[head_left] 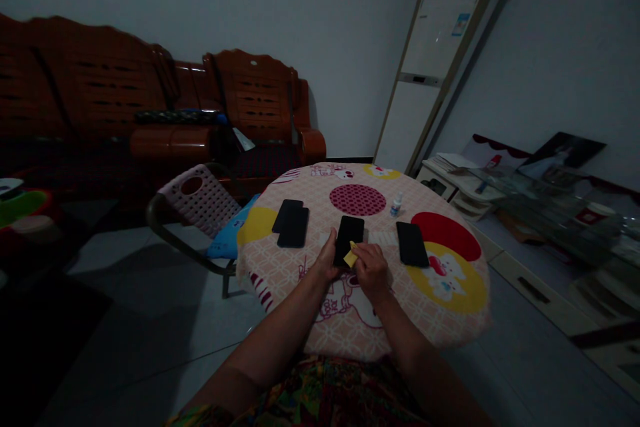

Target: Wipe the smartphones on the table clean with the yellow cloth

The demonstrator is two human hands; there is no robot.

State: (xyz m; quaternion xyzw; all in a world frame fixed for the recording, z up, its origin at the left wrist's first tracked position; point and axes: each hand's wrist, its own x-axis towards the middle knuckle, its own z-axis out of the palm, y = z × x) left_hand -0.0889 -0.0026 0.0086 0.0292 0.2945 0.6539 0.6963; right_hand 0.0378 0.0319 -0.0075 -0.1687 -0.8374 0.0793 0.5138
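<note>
A black smartphone (349,232) is in front of me over the round table, its dark face up. My left hand (329,257) grips it along the left edge, thumb at the side. Pinched in the fingers of my right hand (371,269) is a small yellow cloth (350,258), which lies against the lower part of the phone. Two more dark phones overlap to the left, the front phone (294,228) partly covering the rear phone (284,212). To the right rests another dark phone (413,245). Behind it stands a small clear bottle (397,205) with a white top.
A patterned cloth (295,280) covers the round table. At its left stands a woven chair (197,197) with a blue cushion (233,230). Wooden sofas (255,100) line the back wall. A tall air conditioner (425,60) and a low cabinet (535,287) are to the right.
</note>
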